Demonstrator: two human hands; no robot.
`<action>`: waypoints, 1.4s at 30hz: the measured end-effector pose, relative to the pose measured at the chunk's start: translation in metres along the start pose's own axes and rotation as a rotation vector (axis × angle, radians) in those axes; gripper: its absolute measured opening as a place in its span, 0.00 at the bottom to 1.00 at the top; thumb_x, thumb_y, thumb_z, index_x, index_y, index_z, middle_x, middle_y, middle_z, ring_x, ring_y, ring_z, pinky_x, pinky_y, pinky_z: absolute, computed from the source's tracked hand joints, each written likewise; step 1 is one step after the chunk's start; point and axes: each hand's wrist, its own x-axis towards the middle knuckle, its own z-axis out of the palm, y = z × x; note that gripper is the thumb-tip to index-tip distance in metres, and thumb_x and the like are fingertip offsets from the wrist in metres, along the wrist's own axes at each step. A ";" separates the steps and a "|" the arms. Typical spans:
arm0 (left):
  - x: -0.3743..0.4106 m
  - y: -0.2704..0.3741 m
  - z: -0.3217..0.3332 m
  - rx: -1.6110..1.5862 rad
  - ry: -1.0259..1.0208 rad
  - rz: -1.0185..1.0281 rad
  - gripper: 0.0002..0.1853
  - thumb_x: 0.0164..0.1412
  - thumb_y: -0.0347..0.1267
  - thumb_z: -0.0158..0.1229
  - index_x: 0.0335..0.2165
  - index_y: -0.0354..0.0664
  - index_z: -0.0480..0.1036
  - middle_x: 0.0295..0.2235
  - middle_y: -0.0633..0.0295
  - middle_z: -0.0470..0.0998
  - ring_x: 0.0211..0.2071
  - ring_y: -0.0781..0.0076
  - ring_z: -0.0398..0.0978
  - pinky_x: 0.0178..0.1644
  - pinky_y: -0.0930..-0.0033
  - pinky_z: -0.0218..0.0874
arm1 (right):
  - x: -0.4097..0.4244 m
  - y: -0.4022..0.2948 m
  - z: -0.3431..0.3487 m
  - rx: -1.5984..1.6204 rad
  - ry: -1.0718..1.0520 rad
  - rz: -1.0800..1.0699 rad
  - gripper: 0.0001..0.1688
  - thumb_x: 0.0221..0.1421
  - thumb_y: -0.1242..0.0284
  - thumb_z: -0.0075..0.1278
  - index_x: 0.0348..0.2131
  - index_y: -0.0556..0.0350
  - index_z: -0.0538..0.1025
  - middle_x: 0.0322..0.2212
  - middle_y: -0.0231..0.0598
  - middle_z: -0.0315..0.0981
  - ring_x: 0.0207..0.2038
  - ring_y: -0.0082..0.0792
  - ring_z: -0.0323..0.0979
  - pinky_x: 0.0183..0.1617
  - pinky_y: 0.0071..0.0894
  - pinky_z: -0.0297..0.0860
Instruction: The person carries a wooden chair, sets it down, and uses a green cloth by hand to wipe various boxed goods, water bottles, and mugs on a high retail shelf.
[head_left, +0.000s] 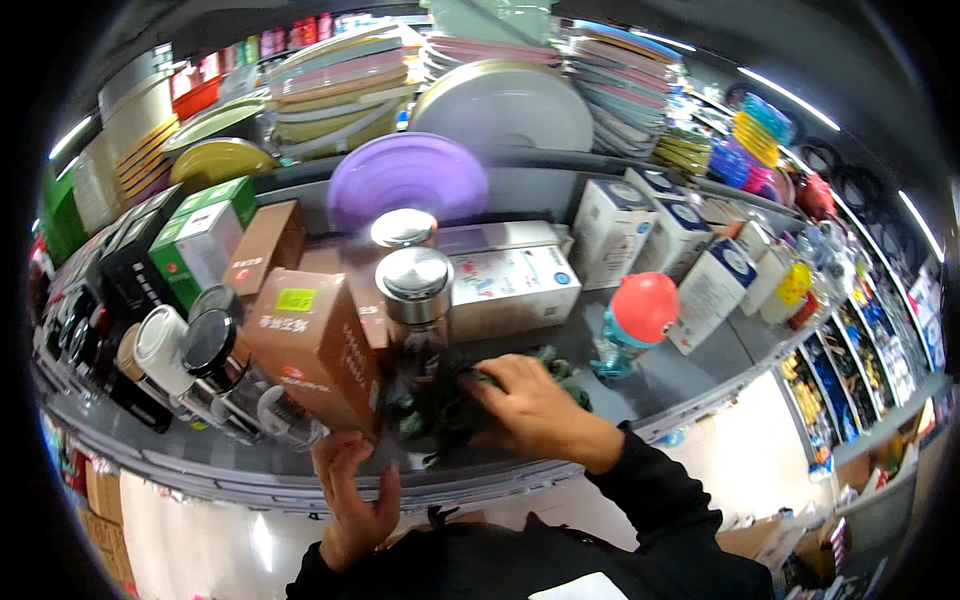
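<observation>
My right hand (529, 409) grips a dark, bunched cloth (454, 409) over the front of the grey shelf (495, 469). The cloth is blurred and partly covers the lower part of a glass bottle with a shiny metal lid (415, 289). My left hand (351, 487) is at the shelf's front edge, thumb and fingers apart with nothing between them. Its fingertips are close to the bottom of a brown cardboard box (311, 345) with a yellow-green sticker; whether they touch it is unclear. Behind my right hand lies some dark green material (562, 375), partly hidden.
Lidded glass bottles (214, 352) stand left of the brown box. A child's cup with a red lid (643, 311) stands to the right. White boxes (611, 232) and a long carton (514, 289) are behind. A purple basin (407, 180) leans at the back, below stacked plastic basins (337, 90).
</observation>
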 end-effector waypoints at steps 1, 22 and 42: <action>0.005 0.005 0.005 -0.062 -0.056 0.032 0.28 0.46 0.23 0.62 0.47 0.36 0.62 0.48 0.43 0.61 0.49 0.46 0.63 0.51 0.49 0.57 | -0.002 -0.001 0.000 -0.030 0.026 -0.015 0.32 0.45 0.62 0.59 0.48 0.56 0.71 0.49 0.48 0.65 0.49 0.48 0.65 0.54 0.47 0.61; 0.065 0.051 0.061 0.214 -0.443 0.198 0.43 0.47 0.51 0.63 0.58 0.48 0.59 0.54 0.40 0.59 0.52 0.42 0.58 0.53 0.44 0.52 | -0.020 0.041 -0.060 0.096 0.430 0.549 0.58 0.40 0.61 0.66 0.61 0.60 0.50 0.55 0.62 0.56 0.57 0.57 0.59 0.58 0.44 0.61; 0.042 0.034 0.023 0.244 -0.318 -0.078 0.23 0.43 0.24 0.65 0.41 0.38 0.71 0.39 0.50 0.62 0.42 0.47 0.64 0.43 0.48 0.59 | -0.201 0.174 -0.119 -0.238 0.958 1.023 0.72 0.38 0.50 0.67 0.62 0.69 0.40 0.60 0.60 0.46 0.62 0.53 0.49 0.65 0.44 0.49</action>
